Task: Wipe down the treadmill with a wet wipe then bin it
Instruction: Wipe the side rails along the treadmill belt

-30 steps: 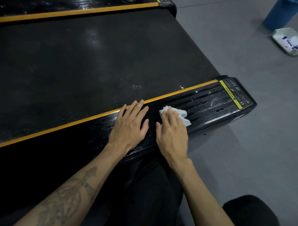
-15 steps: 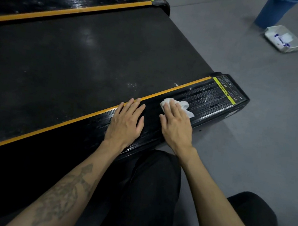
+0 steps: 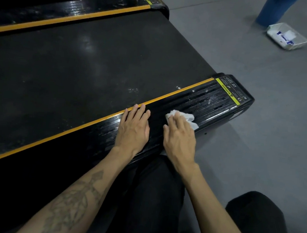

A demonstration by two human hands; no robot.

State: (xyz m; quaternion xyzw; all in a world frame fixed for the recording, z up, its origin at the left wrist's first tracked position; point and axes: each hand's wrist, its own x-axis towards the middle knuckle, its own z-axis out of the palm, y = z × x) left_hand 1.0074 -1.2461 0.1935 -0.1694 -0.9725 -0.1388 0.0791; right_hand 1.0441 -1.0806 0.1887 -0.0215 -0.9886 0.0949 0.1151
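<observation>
Nearby, a blue bin (image 3: pixel 271 9) stands beside the wipes pack (image 3: pixel 285 38).

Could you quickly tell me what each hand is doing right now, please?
Left hand: open, flat on the side rail.
Right hand: open, pressing the wet wipe.

White wet wipe on a black treadmill side rail.
The crumpled wet wipe (image 3: pixel 183 117) lies flattened under the right hand's (image 3: pixel 180 139) straight fingers, showing past the fingertips. The treadmill (image 3: pixel 82 68) has a dark belt, orange-edged ribbed rails, and a yellow warning label beyond the hands; the left hand (image 3: pixel 133 128) rests flat beside.
</observation>
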